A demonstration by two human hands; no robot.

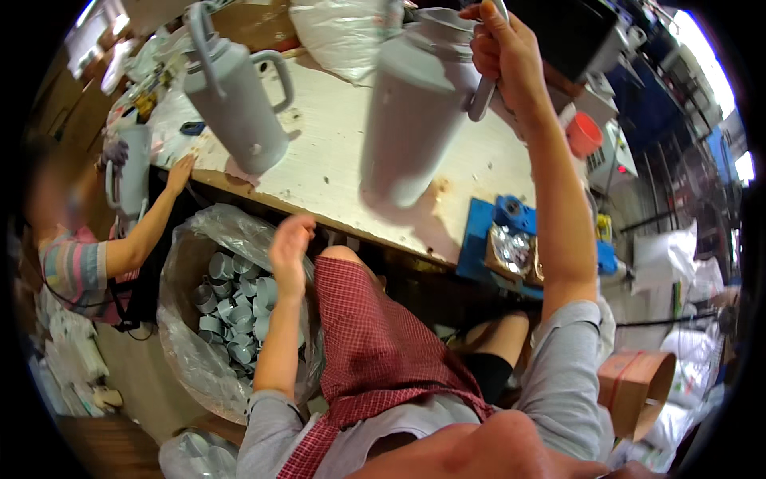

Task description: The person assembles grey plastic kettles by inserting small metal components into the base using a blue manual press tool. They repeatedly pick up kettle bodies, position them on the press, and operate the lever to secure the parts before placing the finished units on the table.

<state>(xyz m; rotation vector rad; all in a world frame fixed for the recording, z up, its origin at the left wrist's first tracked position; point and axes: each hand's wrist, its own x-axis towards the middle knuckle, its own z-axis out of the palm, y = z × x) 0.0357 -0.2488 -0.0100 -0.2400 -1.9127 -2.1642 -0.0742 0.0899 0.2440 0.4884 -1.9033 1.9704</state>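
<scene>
One grey jug over the white worktable, its handle grasped by the right hand; left hand free, near the table edge. Second jug standing to the left, near a co-worker's hand; below, plastic liner surrounding grey parts.

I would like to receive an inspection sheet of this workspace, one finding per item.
Surface: white worktop, stained and specked.
Job's things: open-topped grey jug by the right hand; second grey jug left of it.
Clutter: blue fixture and red container, right side.
Hands: right hand grips a grey handle; left hand holds nothing.
Cables: nothing clearly seen.
Surroundings: co-worker at left; grey fittings in clear plastic liner; cardboard box at right.
</scene>
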